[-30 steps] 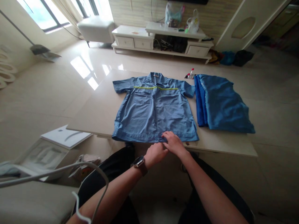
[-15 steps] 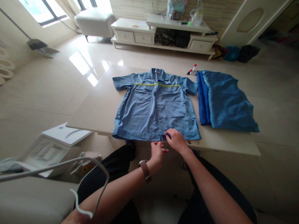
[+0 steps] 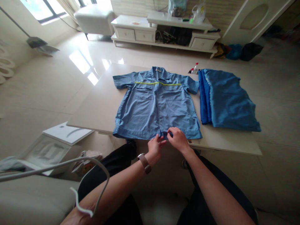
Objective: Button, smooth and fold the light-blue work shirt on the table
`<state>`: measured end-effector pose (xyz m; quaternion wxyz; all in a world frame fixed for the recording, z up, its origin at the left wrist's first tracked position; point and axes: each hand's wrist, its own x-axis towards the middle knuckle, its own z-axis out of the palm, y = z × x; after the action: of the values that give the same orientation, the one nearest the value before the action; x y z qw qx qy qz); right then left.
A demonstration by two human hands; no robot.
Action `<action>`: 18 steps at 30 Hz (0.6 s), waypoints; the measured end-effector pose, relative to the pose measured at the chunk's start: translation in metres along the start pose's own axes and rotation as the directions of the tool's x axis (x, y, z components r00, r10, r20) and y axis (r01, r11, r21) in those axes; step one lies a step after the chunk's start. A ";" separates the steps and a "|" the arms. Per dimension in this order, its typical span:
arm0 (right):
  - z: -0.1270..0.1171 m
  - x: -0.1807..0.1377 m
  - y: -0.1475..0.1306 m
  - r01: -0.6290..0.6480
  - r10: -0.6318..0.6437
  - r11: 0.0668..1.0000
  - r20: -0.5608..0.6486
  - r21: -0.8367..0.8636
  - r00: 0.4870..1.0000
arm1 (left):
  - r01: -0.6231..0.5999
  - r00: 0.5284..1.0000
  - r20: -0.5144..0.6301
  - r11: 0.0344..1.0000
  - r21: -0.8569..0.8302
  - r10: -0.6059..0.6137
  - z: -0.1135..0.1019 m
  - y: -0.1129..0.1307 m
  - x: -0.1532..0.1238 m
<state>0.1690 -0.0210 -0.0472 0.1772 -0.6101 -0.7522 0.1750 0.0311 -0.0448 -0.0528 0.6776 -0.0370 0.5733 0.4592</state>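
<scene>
A blue short-sleeved button-up shirt lies face up on the low table, collar away from me, with a yellow stripe across the chest and two flapped pockets. My right hand pinches the bottom hem just right of the front opening. To its left, my left hand, with a brown-strapped watch on the wrist, reaches the hem at the opening. Its fingers are apart and the fingertips touch the cloth edge. The lowest part of the opening is partly hidden by the fingers.
Folded blue cloths are stacked on the right of the table. Small red-capped bottles show behind it. A white box stands at the left, and a pale cable holder crosses the lower left. A TV cabinet stands beyond.
My left hand has moved up from below the hem to the shirt's bottom edge, its fingers spreading. My right hand stays on the hem, its fingers slightly more curled.
</scene>
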 end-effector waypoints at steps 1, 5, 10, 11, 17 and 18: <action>-0.001 0.000 0.000 -0.008 0.009 1.000 -0.027 0.021 1.000 | 0.000 1.000 -0.011 1.000 -0.015 0.000 0.001 0.002 0.001; -0.004 0.002 0.000 -0.092 0.113 0.983 -0.127 0.159 0.985 | -0.039 0.999 -0.036 0.998 -0.049 0.037 0.009 0.005 0.003; -0.008 0.005 -0.002 -0.143 0.242 0.900 -0.200 0.412 0.949 | -0.145 0.989 0.006 0.989 -0.005 0.145 0.015 0.001 -0.001; -0.008 0.005 -0.002 -0.148 0.257 0.880 -0.192 0.451 0.947 | -0.175 0.984 0.022 0.985 0.008 0.175 0.016 0.000 -0.002; -0.006 0.006 -0.002 -0.186 0.275 0.814 -0.083 0.551 0.958 | -0.340 0.931 0.189 0.929 0.147 0.311 0.014 0.003 0.000; -0.006 0.006 -0.002 -0.185 0.280 0.807 -0.088 0.560 0.956 | -0.359 0.924 0.200 0.918 0.169 0.325 0.013 0.004 0.001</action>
<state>0.1693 -0.0150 -0.0410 0.3829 -0.6343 -0.5726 0.3509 0.0384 -0.0343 -0.0471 0.6327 0.1722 0.5554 0.5115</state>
